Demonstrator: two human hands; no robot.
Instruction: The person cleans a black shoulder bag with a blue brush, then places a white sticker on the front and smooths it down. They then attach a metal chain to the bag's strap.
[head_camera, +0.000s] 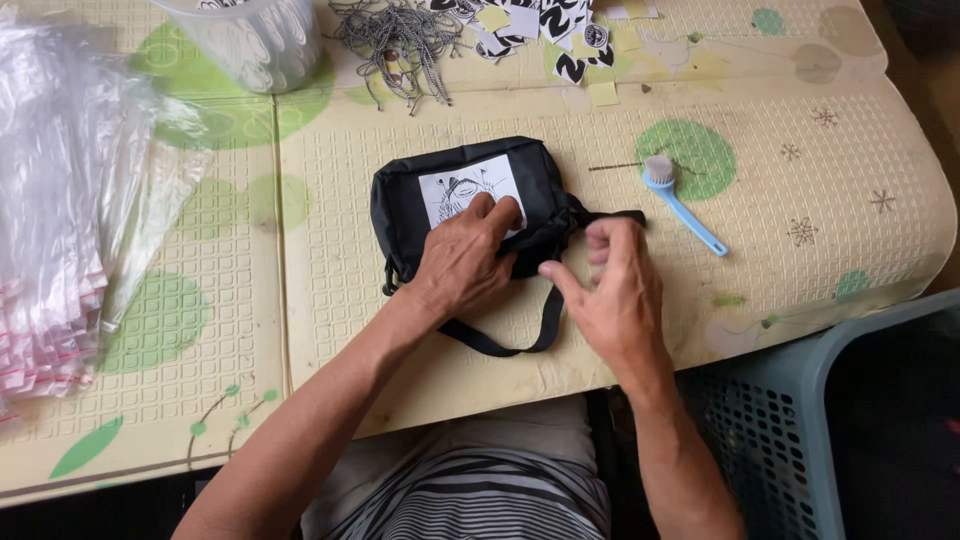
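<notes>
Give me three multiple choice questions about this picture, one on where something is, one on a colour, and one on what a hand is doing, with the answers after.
1. Where does the light blue plastic brush lie relative to the small black fabric bag?
A. To its right on the mat
B. Inside it
C. Under the clear plastic bags

2. What colour is the bag's strap?
A. Red
B. Black
C. White

3. What is the left hand doing?
A. Lifting the brush
B. Hanging off the table edge
C. Pressing flat on the bag, fingers on its white picture patch

Answers:
1. A: the brush rests on the cream and green padded mat, apart from the bag, on its right.
2. B: the strap loops below the bag in the same black.
3. C: the left hand lies on the bag's front, while the right hand hovers open by the strap end.
</notes>
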